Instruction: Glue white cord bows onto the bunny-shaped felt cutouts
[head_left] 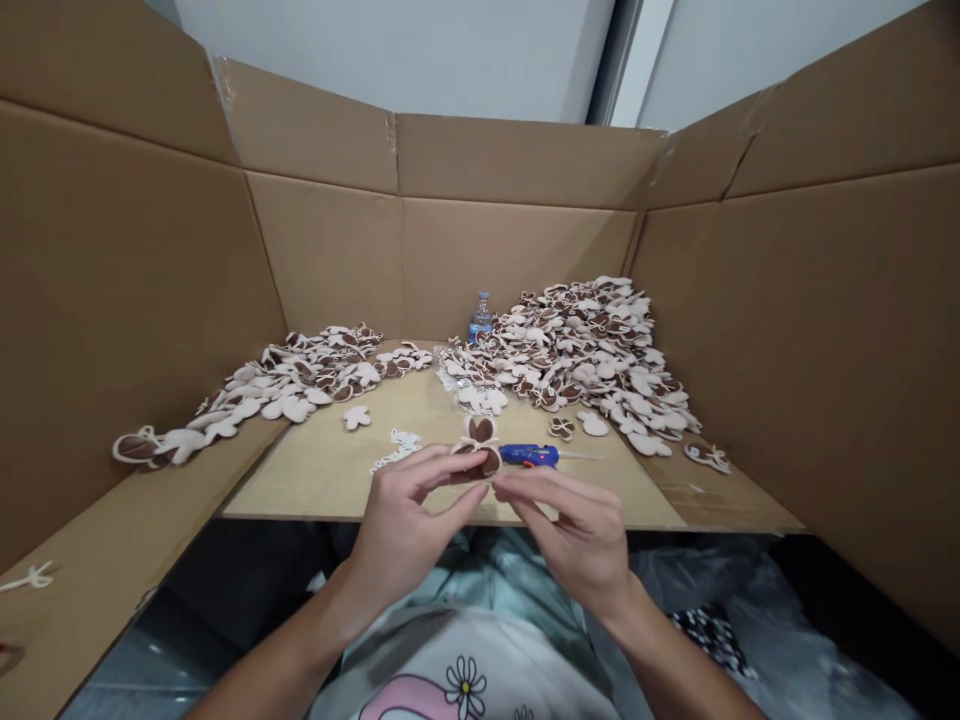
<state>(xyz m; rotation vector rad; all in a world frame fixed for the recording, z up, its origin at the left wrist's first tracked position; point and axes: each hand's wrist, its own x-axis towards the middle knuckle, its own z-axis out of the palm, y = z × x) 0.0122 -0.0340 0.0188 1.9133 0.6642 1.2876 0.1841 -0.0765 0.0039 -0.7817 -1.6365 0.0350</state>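
My left hand (412, 510) holds a small brown felt piece with cream edging, two rounded ears and a cream bow (481, 434) between its thumb and fingers. At the piece's lower right edge, my right hand (574, 530) has thumb and fingertips pinched together; whatever they hold is too small to make out. Just behind the right hand lies a blue glue gun (529, 455) with a small red light, its nozzle side partly hidden. Several white cut-out pieces (397, 450) lie beyond my left hand.
Tall cardboard walls (517, 240) enclose the board (300, 480) on three sides. A large heap of brown and cream felt pieces (577, 350) rises at the back right, a smaller heap (300, 375) at left. A water bottle (481, 320) stands behind.
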